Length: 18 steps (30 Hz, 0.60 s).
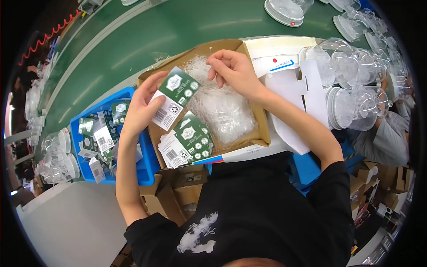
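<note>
Green-and-white card point(177, 97) was clamped in the left grip point(142, 103); whether the right grip point(238, 73) held anything, I couldn't tell. Work seemed partway: binned cards point(102, 139) lay left of the clamped grip, loose cards point(189, 139) below.

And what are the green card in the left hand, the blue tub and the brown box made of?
The green card in the left hand looks like thin, stiff paper, maybe slightly glossy: flat with crisp edges. The blue tub is probably smooth, slightly shiny plastic: one even colour, rounded corners. The brown box looks like matte cardboard: plain tan, with thin folded-up walls.
</note>
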Tool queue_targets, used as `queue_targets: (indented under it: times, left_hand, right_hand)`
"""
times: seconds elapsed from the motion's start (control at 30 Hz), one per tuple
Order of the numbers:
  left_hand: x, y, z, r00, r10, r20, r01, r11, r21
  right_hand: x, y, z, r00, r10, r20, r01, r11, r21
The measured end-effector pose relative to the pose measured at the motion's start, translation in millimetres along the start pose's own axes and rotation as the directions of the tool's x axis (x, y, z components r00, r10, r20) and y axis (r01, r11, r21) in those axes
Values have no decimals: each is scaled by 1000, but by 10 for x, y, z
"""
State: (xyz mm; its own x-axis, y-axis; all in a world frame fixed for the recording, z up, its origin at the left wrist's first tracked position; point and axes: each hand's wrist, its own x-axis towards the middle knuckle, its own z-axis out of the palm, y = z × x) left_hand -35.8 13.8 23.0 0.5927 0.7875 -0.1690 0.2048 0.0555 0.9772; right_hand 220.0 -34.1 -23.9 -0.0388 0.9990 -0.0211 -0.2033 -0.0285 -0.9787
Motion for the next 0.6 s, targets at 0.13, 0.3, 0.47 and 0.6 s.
queue_targets:
  times: [0.13, 0.3, 0.47, 0.6]
  left_hand:
    - [27, -77, -45, 997, -7, -72, 17, 992, 128]
    - [20, -122, 74, 990, 6, -140, 19, 983, 183]
    - [34, -119, 150, 997, 60, -41, -62, 997, -46]
    - [18, -119, 199, 994, 103, -35, -107, 982, -153]
  right_hand:
    - [-19, 45, 30, 994, -88, -69, 83, 994, -66]
    - [-114, 31, 173, 612, -669, 421, 757, 342, -557]
    - [-76, 73, 177, 617, -634, 467, 760, 324, -563]
    - [-110, 82, 183, 648, -639, 415, 731, 369, -573]
